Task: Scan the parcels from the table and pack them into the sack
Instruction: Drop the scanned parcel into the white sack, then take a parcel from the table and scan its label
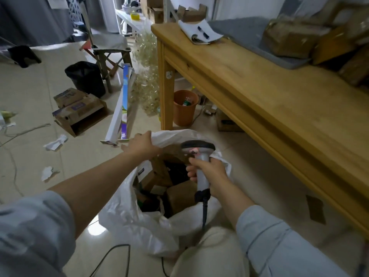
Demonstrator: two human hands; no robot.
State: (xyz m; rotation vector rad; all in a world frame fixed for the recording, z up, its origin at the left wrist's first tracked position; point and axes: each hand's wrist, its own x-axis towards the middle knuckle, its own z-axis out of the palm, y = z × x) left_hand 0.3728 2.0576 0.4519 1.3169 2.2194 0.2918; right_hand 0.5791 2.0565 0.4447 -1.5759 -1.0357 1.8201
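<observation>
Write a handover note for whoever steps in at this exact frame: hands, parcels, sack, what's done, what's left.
Hands: the left hand holds the far rim of the white sack, which stands open on the floor. The right hand grips the barcode scanner over the sack's mouth.
Done: several packed parcels lie inside the sack.
Left: brown parcels sit at the far right end of the wooden table; scan each one and pack it.
</observation>
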